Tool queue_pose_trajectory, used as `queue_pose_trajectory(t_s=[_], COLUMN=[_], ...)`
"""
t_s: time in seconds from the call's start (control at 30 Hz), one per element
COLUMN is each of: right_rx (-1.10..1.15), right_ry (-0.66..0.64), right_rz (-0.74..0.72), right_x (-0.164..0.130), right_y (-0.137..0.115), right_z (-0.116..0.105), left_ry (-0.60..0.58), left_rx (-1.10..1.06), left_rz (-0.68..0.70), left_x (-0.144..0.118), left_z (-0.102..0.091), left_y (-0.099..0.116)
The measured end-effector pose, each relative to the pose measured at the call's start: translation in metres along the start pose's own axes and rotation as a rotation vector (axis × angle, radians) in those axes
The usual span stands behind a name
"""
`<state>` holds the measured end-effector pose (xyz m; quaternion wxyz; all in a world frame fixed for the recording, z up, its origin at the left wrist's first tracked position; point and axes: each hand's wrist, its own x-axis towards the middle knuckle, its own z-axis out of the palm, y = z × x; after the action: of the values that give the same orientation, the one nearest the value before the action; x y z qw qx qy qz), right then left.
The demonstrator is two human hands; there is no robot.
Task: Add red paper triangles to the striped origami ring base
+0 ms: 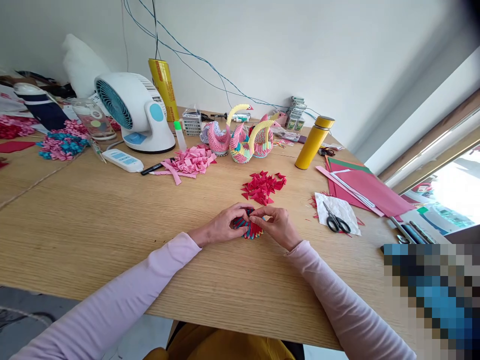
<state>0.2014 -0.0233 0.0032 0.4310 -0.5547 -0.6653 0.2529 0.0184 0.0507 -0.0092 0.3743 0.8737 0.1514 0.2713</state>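
A small round model of folded paper pieces (254, 232), striped red, blue and yellow, sits between my hands near the table's middle. My left hand (225, 225) curls around its left side, fingers over the top and thumb at the near side. With thumb and forefinger pinched together, my right hand (278, 225) touches the model's upper right; whatever the fingertips hold is hidden. Just beyond the hands lies a heap of red folded paper triangles (262, 187). Both hands cover much of the model.
Finished paper swans (240, 145) stand at the back, beside pink paper pieces (193, 161). A white fan (131, 112) is at left. On the right are a yellow flask (314, 142), scissors (335, 220) on white paper, and coloured sheets (375, 190).
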Motion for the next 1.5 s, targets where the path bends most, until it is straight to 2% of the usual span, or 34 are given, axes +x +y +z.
queue_pose_trajectory(t_s=[0.33, 0.7, 1.03, 1.17, 1.4, 1.5], right_rx=[0.008, 0.052, -0.081, -0.06, -0.069, -0.057], right_ry=[-0.004, -0.025, -0.05, -0.084, -0.053, -0.034], right_rz=[0.018, 0.056, -0.026, -0.056, -0.132, -0.121], right_x=[-0.0027, -0.0037, -0.0043, -0.0042, -0.0047, -0.0049], right_y=[0.0019, 0.0021, -0.0009, 0.0017, 0.0022, 0.0061], right_z=[-0.0008, 0.0002, -0.0019, -0.0043, -0.0039, -0.0042], left_ry=[0.046, 0.012, 0.001, 0.006, 0.022, 0.018], left_rx=[0.012, 0.033, 0.036, 0.018, 0.002, 0.011], left_rz=[-0.029, 0.018, 0.014, -0.018, -0.025, -0.017], left_x=[-0.0006, -0.0007, 0.0, -0.0002, -0.0004, -0.0006], left_z=[0.0007, 0.0014, 0.0012, 0.0007, -0.0003, -0.0002], left_y=[0.0067, 0.0043, 0.0048, 0.007, 0.0086, 0.0083])
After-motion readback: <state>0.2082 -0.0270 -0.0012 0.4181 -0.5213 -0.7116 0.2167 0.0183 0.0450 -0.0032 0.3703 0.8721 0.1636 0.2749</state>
